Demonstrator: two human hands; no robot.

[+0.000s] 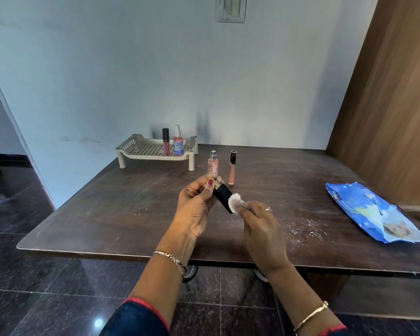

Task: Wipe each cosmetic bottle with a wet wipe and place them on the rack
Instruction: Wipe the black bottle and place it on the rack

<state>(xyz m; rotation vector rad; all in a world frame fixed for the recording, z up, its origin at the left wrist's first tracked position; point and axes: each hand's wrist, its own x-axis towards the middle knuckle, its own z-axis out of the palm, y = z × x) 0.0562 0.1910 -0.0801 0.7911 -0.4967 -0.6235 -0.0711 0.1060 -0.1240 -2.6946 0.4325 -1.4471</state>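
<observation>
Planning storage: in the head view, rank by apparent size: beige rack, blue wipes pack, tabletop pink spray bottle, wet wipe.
1. blue wipes pack
2. beige rack (farther away, so top two unsure)
3. pink spray bottle
4. wet wipe

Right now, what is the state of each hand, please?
Left hand: closed, holding the black-and-gold lipstick tube.
Right hand: closed, fingers pinching the white wet wipe against that tube.

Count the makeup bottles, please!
5: red tube and pump bottle on the rack; pink spray and peach tube on the table; black one in the left hand.
</observation>
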